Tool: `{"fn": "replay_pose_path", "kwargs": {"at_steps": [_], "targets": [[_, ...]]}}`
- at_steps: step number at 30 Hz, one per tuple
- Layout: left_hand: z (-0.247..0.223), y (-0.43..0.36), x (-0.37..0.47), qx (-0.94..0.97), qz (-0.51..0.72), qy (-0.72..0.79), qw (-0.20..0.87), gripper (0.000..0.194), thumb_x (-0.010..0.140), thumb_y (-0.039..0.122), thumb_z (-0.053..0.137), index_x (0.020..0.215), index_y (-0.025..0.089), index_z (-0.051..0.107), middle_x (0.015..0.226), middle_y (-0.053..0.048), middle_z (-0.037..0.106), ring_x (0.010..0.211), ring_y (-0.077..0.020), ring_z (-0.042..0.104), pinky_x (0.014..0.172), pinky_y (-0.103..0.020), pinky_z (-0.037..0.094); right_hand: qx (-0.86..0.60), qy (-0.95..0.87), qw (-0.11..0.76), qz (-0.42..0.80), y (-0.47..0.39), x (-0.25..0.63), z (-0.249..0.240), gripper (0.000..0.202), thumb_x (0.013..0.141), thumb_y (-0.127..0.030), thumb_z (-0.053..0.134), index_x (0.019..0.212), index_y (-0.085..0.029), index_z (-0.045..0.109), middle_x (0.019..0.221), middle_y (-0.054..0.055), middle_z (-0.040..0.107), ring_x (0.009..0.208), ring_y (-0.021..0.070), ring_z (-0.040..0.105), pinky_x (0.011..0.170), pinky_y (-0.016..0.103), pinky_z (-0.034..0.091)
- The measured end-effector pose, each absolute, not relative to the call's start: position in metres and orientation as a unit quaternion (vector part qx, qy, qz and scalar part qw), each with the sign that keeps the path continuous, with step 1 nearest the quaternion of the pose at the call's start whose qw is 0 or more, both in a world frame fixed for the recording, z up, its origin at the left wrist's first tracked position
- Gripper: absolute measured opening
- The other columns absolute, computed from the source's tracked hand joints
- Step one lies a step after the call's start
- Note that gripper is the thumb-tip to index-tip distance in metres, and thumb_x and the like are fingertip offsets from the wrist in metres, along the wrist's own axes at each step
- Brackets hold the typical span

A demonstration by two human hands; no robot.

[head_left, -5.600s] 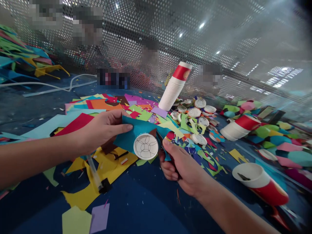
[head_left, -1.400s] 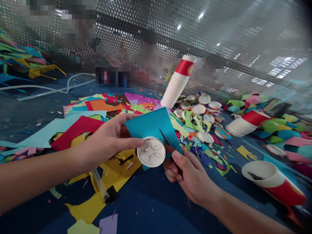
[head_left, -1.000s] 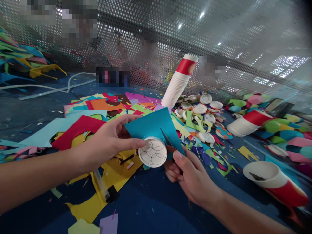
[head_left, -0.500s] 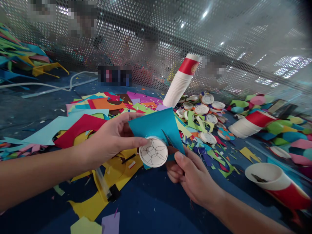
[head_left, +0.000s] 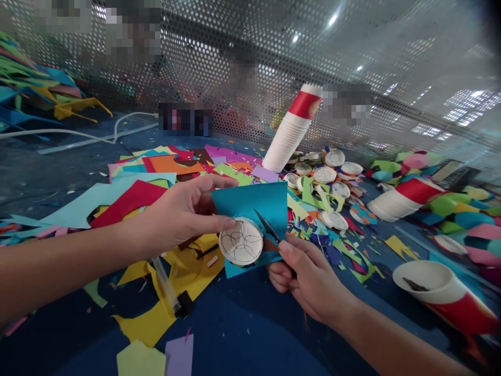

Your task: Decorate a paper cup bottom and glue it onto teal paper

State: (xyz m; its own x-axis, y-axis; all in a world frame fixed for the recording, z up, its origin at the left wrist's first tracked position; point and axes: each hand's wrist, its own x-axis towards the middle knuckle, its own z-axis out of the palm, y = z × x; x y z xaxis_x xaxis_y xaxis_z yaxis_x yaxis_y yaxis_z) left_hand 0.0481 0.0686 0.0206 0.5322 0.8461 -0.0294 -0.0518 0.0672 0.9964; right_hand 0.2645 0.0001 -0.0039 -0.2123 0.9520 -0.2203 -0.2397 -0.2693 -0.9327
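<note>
Between my hands is a blue paper sheet (head_left: 254,201) with a white round disc (head_left: 240,243) against it, patterned with dark curved lines. My left hand (head_left: 191,214) pinches both, its thumb on the disc's upper edge and its fingers behind the sheet. In my right hand (head_left: 301,274) are small scissors (head_left: 268,225), their handles mostly hidden by the fingers. One dark blade lies over the front of the sheet, just right of the disc; the other blade is hidden.
Behind my hands stands a leaning stack of paper cups (head_left: 289,130). Patterned discs (head_left: 324,175) and green scraps lie right of it. An open cup (head_left: 425,279) rests at the right. Yellow paper (head_left: 195,269) and a glue stick-like tube (head_left: 166,284) lie below my left hand.
The blue sheet has turned more upright, and the disc has shifted slightly left. More of the scissor blade shows, lying lower and farther right against the sheet.
</note>
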Motion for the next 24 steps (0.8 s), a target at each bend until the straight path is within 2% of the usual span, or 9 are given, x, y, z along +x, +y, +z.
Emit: {"fn": "replay_pose_path", "kwargs": {"at_steps": [8,14,19,24], "targets": [[0.0223,0.0673,0.0498,0.584,0.352,0.325,0.656,0.060,0.079,0.015,0.077,0.130,0.019,0.046,0.067,0.007,0.071,0.060,-0.0104,0.065,0.054,-0.018,0.047,-0.447,-0.403,0.448,0.662,0.0011,0.2647,-0.0034,0.058,0.069,-0.057,0.081,0.062,-0.022,0.035,0.048,-0.012,0.025,0.045,0.0044,0.022,0.043,0.020,0.019],[0.0213,0.0674,0.0504,0.582,0.362,0.319,0.655,0.058,0.078,0.016,0.078,0.128,0.021,0.048,0.072,0.005,0.073,0.069,-0.0124,0.068,0.064,-0.020,0.053,-0.443,-0.396,0.464,0.658,0.0003,0.2638,-0.0056,0.056,0.067,-0.054,0.083,0.062,-0.023,0.036,0.048,-0.013,0.023,0.045,0.0050,0.020,0.042,0.020,0.017],[0.0246,0.0657,0.0505,0.585,0.360,0.325,0.650,0.056,0.077,0.017,0.078,0.124,0.020,0.049,0.070,0.005,0.071,0.072,-0.0149,0.070,0.065,-0.021,0.054,-0.440,-0.399,0.457,0.662,0.0006,0.2656,-0.0073,0.056,0.068,-0.054,0.082,0.061,-0.023,0.036,0.049,-0.012,0.023,0.046,0.0051,0.020,0.043,0.021,0.018],[0.0248,0.0665,0.0494,0.597,0.355,0.320,0.644,0.060,0.073,0.016,0.080,0.124,0.020,0.049,0.065,0.007,0.069,0.070,-0.0140,0.070,0.057,-0.017,0.050,-0.434,-0.401,0.450,0.670,0.0011,0.2662,-0.0062,0.056,0.068,-0.054,0.082,0.061,-0.022,0.037,0.049,-0.012,0.024,0.046,0.0047,0.019,0.043,0.021,0.017]]}}
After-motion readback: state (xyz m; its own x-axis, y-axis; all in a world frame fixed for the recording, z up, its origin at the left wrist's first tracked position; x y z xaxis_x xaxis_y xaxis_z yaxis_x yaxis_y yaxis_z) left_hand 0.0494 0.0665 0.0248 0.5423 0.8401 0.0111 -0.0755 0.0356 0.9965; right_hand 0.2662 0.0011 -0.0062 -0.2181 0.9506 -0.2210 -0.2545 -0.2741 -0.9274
